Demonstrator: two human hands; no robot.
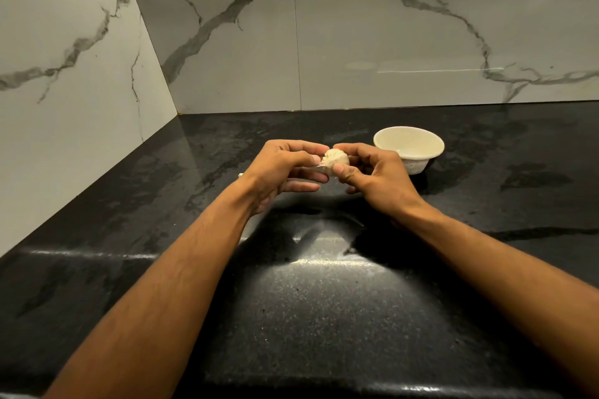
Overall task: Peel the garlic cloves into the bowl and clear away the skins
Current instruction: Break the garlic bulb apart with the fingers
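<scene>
- I stand at a kitchen counter [324, 317]: polished black speckled stone that runs into a corner.
- Glossy white marble-look wall tiles [372, 36] with grey veins rise behind it and on my left as a backsplash.
- A cream bowl [409, 147] sits on the counter, and there is garlic [337, 159].

Countertop [324, 317]: glossy black speckled stone. Wall tiles [389, 42]: polished veined marble. Bowl [409, 146]: smooth cream. Garlic [337, 159]: papery, matt.
</scene>
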